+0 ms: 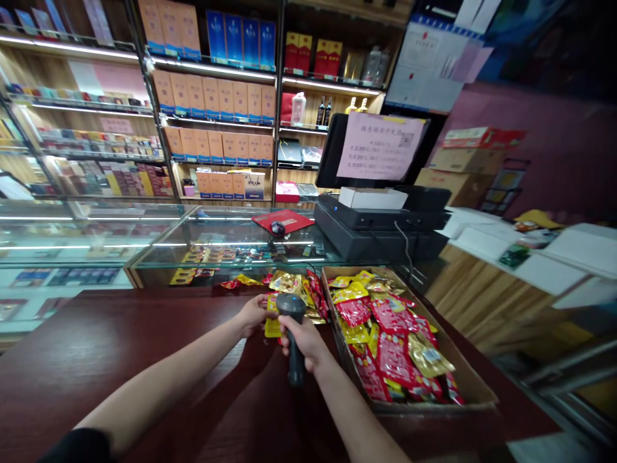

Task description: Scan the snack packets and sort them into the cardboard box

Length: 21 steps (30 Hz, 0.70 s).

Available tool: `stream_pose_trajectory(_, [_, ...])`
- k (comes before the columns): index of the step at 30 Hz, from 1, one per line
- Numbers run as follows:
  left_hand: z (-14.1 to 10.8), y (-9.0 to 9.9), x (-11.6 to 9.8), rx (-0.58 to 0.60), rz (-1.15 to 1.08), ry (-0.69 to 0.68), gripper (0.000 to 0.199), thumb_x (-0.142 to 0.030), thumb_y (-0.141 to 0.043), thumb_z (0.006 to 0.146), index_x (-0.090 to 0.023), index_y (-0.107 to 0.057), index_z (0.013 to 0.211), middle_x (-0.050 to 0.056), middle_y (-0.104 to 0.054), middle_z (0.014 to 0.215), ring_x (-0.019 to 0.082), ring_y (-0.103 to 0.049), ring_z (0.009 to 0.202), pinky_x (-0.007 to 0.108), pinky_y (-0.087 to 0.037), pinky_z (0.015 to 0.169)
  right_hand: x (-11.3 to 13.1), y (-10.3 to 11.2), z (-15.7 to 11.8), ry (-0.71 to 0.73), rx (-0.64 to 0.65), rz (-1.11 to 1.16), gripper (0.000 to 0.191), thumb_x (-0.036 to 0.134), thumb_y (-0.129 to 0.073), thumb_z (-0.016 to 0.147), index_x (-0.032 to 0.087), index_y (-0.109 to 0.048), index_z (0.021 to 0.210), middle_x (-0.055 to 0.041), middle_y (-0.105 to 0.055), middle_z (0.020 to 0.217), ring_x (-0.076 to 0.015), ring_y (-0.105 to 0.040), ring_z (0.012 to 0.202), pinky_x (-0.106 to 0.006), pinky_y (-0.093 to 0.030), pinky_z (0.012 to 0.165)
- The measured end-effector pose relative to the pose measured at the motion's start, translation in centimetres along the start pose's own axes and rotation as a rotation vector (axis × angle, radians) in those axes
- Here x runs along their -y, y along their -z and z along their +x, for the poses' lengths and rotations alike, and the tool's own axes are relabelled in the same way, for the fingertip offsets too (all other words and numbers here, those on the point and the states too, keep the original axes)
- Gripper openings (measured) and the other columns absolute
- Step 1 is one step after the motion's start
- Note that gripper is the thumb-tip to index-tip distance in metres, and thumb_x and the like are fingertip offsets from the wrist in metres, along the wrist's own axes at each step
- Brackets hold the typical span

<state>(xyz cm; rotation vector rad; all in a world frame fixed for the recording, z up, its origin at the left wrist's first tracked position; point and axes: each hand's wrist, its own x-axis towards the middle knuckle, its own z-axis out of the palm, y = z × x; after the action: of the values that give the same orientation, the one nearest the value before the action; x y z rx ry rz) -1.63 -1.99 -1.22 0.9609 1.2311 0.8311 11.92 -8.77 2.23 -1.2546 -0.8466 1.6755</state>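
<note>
My right hand is wrapped round the handle of a dark barcode scanner, its head tilted forward over the counter. Just left of the scanner, my left hand has its fingers closed on the edge of a yellow snack packet; the scanner covers part of that packet. Beyond both hands lies a loose pile of gold, red and yellow snack packets against the glass case. To the right, an open cardboard box holds many red, yellow and gold packets.
The dark red counter meets a glass display case. On the glass are a mouse on a red mat and a black register bearing a paper sign. Stocked shelves line the back wall.
</note>
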Motion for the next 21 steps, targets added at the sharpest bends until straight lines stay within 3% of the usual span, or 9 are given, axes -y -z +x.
stream_pose_trajectory(7, [-0.4, 0.1, 0.0, 0.003, 0.003, -0.007, 0.055, -0.024, -0.083, 0.049, -0.019, -0.051, 0.092, -0.003, -0.062, 0.068, 0.01, -0.055, 0.052, 0.019, -0.03, 0.046, 0.2, -0.3, -0.1, 0.008, -0.013, 0.019, 0.023, 0.032, -0.066, 0.068, 0.017, -0.049, 0.062, 0.0074, -0.045, 0.046, -0.0058, -0.042, 0.034, -0.019, -0.035, 0.032])
stream_pose_trajectory(12, [-0.3, 0.5, 0.2, 0.034, -0.005, 0.004, 0.057, -0.019, -0.081, 0.051, -0.019, -0.053, 0.1, 0.002, -0.067, 0.083, 0.013, -0.06, 0.064, 0.02, -0.036, 0.051, 0.0, -0.2, 0.2, -0.018, -0.008, -0.025, 0.024, 0.033, -0.064, 0.07, 0.017, -0.05, 0.06, 0.0069, -0.044, 0.04, -0.0063, -0.04, 0.033, -0.019, -0.035, 0.033])
stream_pose_trajectory(15, [-0.3, 0.8, 0.3, 0.02, -0.028, 0.022, 0.054, -0.017, -0.081, 0.05, -0.019, -0.054, 0.096, 0.0, -0.066, 0.081, 0.015, -0.061, 0.068, 0.022, -0.041, 0.056, 0.1, 0.0, 0.2, 0.004, -0.019, -0.037, 0.021, 0.032, -0.064, 0.069, 0.016, -0.054, 0.062, 0.0055, -0.048, 0.041, -0.0072, -0.041, 0.033, -0.02, -0.035, 0.034])
stream_pose_trajectory(19, [-1.3, 1.2, 0.0, 0.04, -0.117, 0.09, 0.056, -0.014, -0.083, 0.046, -0.019, -0.054, 0.093, 0.0, -0.067, 0.082, 0.017, -0.064, 0.074, 0.031, -0.05, 0.066, 0.7, 0.4, -0.2, 0.179, -0.145, 0.025, 0.02, 0.023, -0.071, 0.062, 0.014, -0.063, 0.078, 0.0005, -0.065, 0.065, -0.0108, -0.06, 0.056, -0.02, -0.047, 0.054])
stream_pose_trajectory(21, [-2.4, 1.4, -0.3, 0.105, -0.153, 0.145, 0.058, -0.015, -0.085, 0.045, -0.019, -0.055, 0.095, 0.002, -0.068, 0.086, 0.02, -0.066, 0.078, 0.036, -0.051, 0.072, 1.1, 0.8, -0.6, 0.164, -0.171, 0.083, 0.025, 0.019, -0.072, 0.06, 0.015, -0.064, 0.083, 0.0004, -0.067, 0.07, -0.012, -0.063, 0.065, -0.02, -0.049, 0.062])
